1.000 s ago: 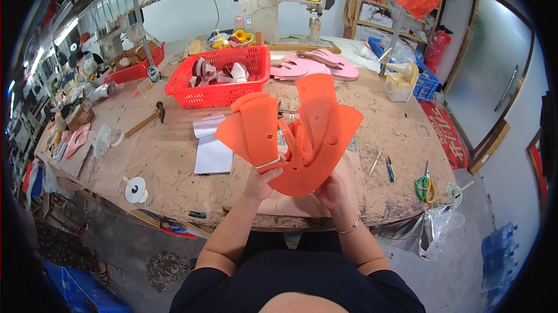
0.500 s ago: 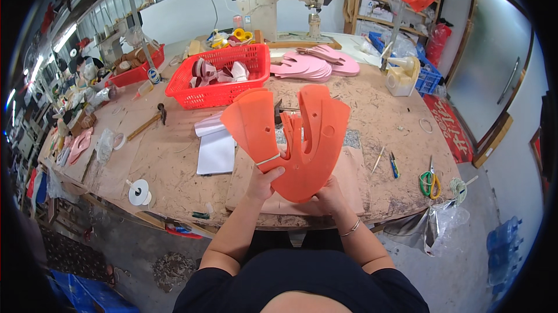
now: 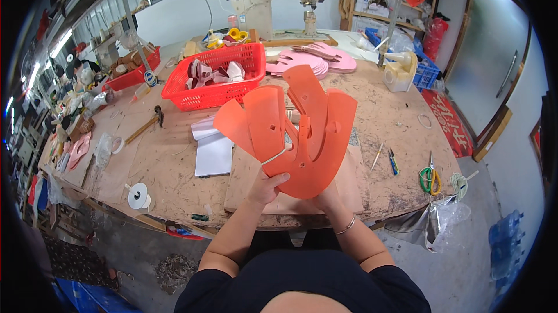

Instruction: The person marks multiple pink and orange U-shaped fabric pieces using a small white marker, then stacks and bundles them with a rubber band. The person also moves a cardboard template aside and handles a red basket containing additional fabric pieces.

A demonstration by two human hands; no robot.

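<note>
A stack of orange, roughly U-shaped cut sheet pieces [image 3: 319,165], like shoe-upper parts, is held up above the near middle of the table. The pieces fan apart at their far ends, and a pale band [image 3: 273,158] crosses the left arm of the stack. My left hand [image 3: 267,188] grips the stack's lower left edge, thumb on top and fingers behind. At the bottom right, my right hand [image 3: 327,197] holds it from beneath, its fingers mostly hidden by the pieces.
A red basket [image 3: 218,91] with fabric pieces stands behind, beside stacked pink pieces [image 3: 299,63] and a sewing machine [image 3: 256,8]. Left lie a hammer [image 3: 145,125], white paper [image 3: 213,157] and a spool [image 3: 138,195]; right, scissors [image 3: 430,179] and a cutter [image 3: 394,163].
The orange pieces have spread wider: one now sticks out farther left and another rises higher in the middle. Both hands keep hold, with the left slightly farther right.
</note>
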